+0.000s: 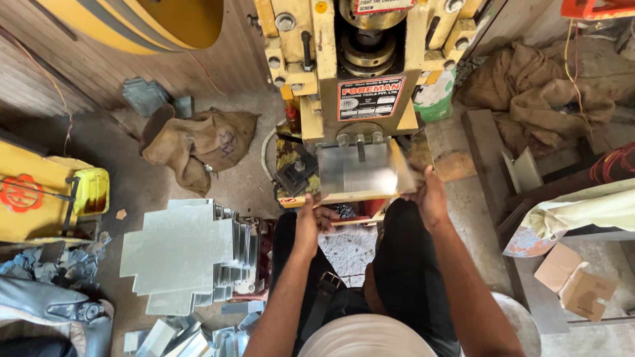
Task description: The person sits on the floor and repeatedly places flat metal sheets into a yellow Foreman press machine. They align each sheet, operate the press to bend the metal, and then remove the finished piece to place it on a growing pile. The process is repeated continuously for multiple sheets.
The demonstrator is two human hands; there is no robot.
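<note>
A yellow press machine [331,73] stands in front of me, seen from above. On its bed lies a shiny metal sheet [357,168]. My right hand [426,195] grips the sheet's right edge. At the front left corner of the bed, my left hand [309,221] looks blurred, its fingers curled near the sheet's lower left edge; whether it holds the sheet I cannot tell. I sit with my knees either side of the machine's base.
A stack of cut cross-shaped metal sheets [182,254] lies on the floor to my left. Burlap sacks [198,142] lie left and at the back right [536,92]. Cardboard pieces [572,284] lie at the right, metal offcuts [185,337] at the lower left.
</note>
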